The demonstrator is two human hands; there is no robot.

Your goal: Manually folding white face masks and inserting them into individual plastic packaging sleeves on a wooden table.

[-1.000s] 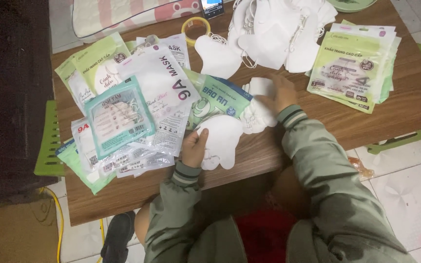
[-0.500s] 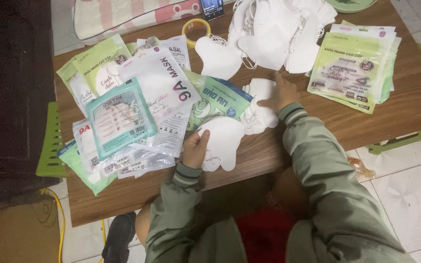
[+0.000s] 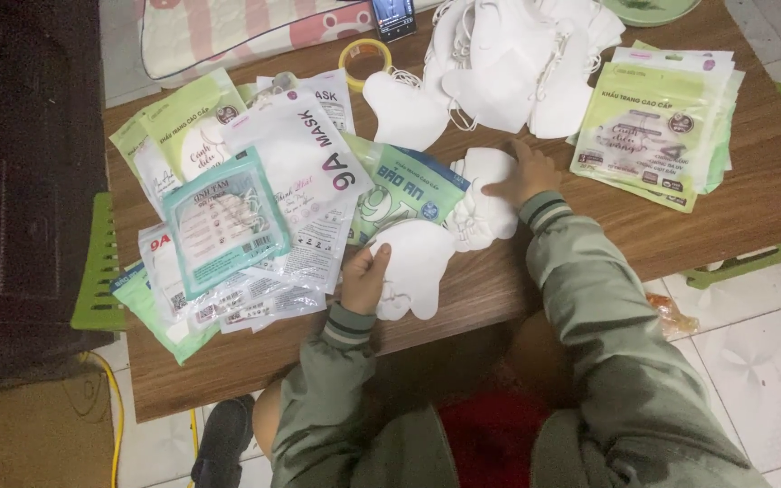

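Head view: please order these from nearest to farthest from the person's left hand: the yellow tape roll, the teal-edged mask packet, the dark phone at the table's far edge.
From the left hand, which holds a white mask:
1. Teal-edged mask packet, just to its left on the packet pile.
2. Yellow tape roll, farther back on the table.
3. Dark phone, at the far edge, just beyond the roll.

Phone and green plate cut by top edge; lower packets buried.

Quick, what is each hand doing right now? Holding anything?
Left hand: closed on the edge of a white face mask.
Right hand: open, fingers resting on a small stack of white masks.
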